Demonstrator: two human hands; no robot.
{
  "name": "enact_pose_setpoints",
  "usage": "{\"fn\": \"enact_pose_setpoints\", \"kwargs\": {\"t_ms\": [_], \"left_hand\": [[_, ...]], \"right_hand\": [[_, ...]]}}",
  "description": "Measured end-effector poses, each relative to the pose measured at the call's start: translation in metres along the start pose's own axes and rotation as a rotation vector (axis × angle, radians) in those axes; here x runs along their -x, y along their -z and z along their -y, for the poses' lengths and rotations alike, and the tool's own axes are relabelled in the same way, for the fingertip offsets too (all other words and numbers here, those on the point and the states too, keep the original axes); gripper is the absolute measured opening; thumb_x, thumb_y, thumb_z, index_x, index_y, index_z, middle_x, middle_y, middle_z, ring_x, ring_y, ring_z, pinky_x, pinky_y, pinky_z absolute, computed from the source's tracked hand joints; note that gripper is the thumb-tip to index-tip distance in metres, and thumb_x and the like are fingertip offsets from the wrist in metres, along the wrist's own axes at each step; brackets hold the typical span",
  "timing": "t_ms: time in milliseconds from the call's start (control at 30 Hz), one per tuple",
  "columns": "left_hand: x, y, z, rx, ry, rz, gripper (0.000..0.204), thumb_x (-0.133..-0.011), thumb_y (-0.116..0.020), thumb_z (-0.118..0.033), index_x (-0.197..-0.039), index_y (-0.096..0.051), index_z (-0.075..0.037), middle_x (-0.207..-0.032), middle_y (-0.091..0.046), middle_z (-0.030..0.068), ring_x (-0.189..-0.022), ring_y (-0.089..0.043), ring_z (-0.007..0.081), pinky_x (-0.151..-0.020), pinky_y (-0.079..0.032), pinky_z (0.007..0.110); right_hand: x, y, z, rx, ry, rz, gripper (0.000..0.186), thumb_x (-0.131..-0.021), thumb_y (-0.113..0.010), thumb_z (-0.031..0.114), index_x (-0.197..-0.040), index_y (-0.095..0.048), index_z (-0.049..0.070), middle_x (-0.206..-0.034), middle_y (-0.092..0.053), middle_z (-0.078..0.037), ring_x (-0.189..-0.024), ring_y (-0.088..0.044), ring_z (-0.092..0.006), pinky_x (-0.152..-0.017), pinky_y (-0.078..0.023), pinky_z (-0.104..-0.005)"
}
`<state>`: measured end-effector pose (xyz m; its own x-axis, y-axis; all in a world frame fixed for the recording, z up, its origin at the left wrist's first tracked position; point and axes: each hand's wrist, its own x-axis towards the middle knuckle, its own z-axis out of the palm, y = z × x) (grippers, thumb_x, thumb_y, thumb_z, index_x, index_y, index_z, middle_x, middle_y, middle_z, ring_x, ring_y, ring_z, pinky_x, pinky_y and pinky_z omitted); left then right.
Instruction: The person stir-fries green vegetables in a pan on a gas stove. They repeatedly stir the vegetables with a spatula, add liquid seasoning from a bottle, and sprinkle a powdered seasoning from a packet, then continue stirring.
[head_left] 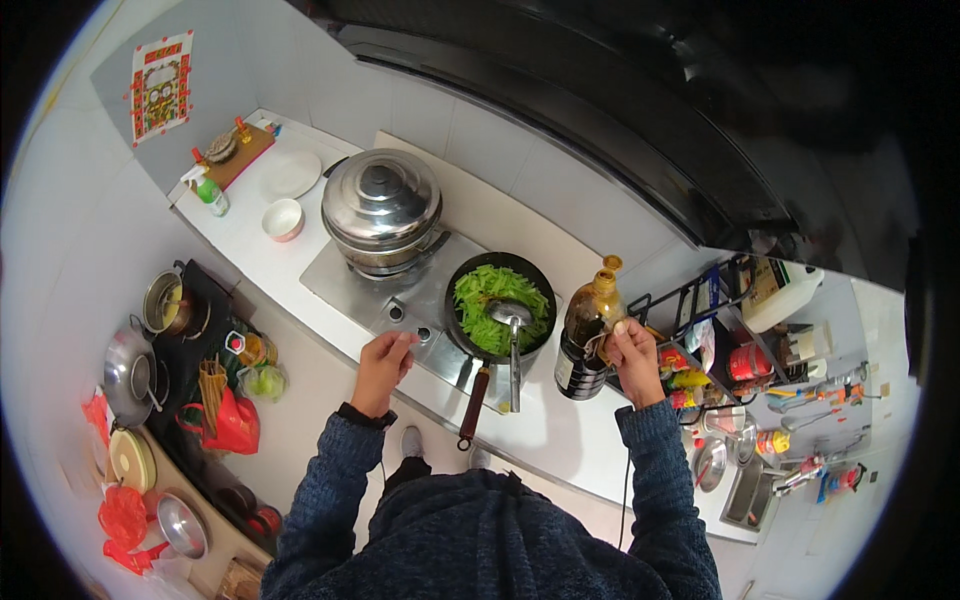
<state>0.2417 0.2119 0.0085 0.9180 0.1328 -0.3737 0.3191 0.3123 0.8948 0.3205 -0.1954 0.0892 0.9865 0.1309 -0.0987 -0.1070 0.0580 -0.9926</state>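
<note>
My right hand is closed on the side of a large plastic bottle of dark liquid, standing upright with its neck uncovered, beside the pan. My left hand is raised near the stove's knobs with fingertips pinched; whatever they may hold is too small to make out. A black frying pan with a wooden handle holds green sliced vegetables and a metal ladle. It sits on a steel gas stove, right of a lidded steel steamer pot.
A white bowl, plate and spray bottle stand left on the counter. A crowded condiment rack and sink are at right. Cookware and bags line the left side. A black range hood hangs above.
</note>
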Motion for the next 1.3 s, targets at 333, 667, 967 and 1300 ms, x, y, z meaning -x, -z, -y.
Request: {"fn": "enact_pose_setpoints", "kwargs": {"t_ms": [333, 667, 967, 1300], "left_hand": [[0.009, -0.204, -0.077, -0.186, -0.667, 0.619, 0.053, -0.109, -0.052, -0.023, -0.157, -0.040, -0.002, -0.143, -0.061, 0.0166, -0.129, -0.059, 0.0231, -0.108, -0.045, 0.036], [0.075, -0.292, -0.059, -0.551, -0.877, 0.691, 0.037, -0.105, -0.055, -0.016, -0.135, -0.063, 0.003, -0.133, -0.068, 0.0174, -0.127, -0.063, 0.0284, -0.108, -0.045, 0.038], [0.118, -0.375, 0.004, -0.666, -1.210, 0.802, 0.045, -0.101, -0.051, -0.008, -0.144, -0.056, 0.005, -0.150, -0.054, 0.0246, -0.144, -0.049, 0.0402, -0.122, -0.033, 0.048], [0.116, -0.295, 0.055, -0.553, -0.842, 0.209, 0.017, -0.101, -0.059, -0.006, -0.109, -0.070, 0.004, -0.094, -0.063, 0.0085, -0.078, -0.056, 0.0158, -0.071, -0.047, 0.028]], "right_hand": [[0.084, 0.021, 0.021, 0.061, 0.004, 0.074, 0.024, -0.102, -0.070, 0.029, -0.096, -0.064, 0.006, -0.086, -0.063, 0.004, -0.076, -0.053, -0.0044, -0.070, -0.044, -0.0204], [0.165, 0.084, 0.018, 0.099, -0.064, -0.037, 0.025, -0.104, -0.068, 0.028, -0.093, -0.064, 0.006, -0.083, -0.060, 0.007, -0.076, -0.052, -0.0014, -0.070, -0.044, -0.0205], [0.218, 0.163, 0.005, 0.030, -0.004, -0.229, 0.022, -0.103, -0.069, 0.022, -0.098, -0.066, 0.001, -0.086, -0.063, 0.005, -0.077, -0.054, -0.0033, -0.068, -0.046, -0.0216], [0.228, 0.258, 0.039, -0.277, 0.311, -0.595, 0.022, -0.104, -0.066, 0.028, -0.091, -0.061, 0.010, -0.074, -0.047, 0.010, -0.065, -0.039, -0.0030, -0.060, -0.030, -0.0219]]}}
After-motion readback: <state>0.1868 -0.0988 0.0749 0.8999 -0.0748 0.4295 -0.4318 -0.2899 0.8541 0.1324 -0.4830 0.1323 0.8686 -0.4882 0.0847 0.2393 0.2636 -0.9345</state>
